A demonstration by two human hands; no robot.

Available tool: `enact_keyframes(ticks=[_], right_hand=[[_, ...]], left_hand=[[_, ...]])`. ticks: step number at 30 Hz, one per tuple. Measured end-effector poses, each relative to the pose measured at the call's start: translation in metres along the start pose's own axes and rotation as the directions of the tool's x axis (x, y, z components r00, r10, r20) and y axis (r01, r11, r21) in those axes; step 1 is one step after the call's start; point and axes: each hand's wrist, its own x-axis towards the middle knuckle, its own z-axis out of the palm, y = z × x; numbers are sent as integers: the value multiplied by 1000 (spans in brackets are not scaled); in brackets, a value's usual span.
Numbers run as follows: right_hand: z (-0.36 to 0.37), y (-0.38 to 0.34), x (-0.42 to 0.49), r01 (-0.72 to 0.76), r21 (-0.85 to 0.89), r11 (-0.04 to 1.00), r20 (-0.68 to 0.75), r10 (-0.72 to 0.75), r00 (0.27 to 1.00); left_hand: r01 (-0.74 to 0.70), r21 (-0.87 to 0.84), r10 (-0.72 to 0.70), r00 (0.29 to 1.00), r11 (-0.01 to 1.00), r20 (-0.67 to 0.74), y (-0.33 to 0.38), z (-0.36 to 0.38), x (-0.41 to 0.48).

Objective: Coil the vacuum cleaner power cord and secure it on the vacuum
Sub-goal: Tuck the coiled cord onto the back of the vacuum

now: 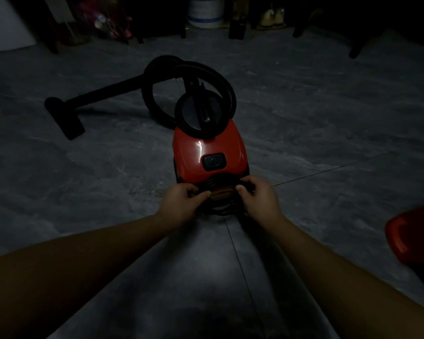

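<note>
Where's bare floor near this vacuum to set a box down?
Grey floor is bare right of the red canister vacuum, up to the red plastic object, and left, nearer than the black wand and nozzle. Crowded: black ribbed hose loops behind it, coiled black cord at its near end.

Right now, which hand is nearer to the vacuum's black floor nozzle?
Left. The left hand grips the cord at the vacuum, right of the floor nozzle; the right hand, also gripping, lies farther right.
</note>
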Motion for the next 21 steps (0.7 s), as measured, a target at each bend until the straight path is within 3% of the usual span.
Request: enact_keyframes(ticks=[3,8,12,17,21], right_hand=[[0,-3,1,-10,-17,1000,22,11,1000],[5,-7,-2,-18,-29,999,12,18,1000],[4,-10,-2,-19,-54,998,24,21,1000],[1,-13,-2,0,-50,999,35,2,999],[-1,-20,-3,90,-162,983,68,-80,995]], left_hand=[[13,-9,-14,999,1000,-45,-1,3,-5],[53,132,-37,992,990,-121,-1,13,-15],[59,117,-44,991,991,-124,4,9,-16],[47,40,-44,996,998,-75,-9,2,-5],[41,28,-40,999,999,-7,-12,-6,2]])
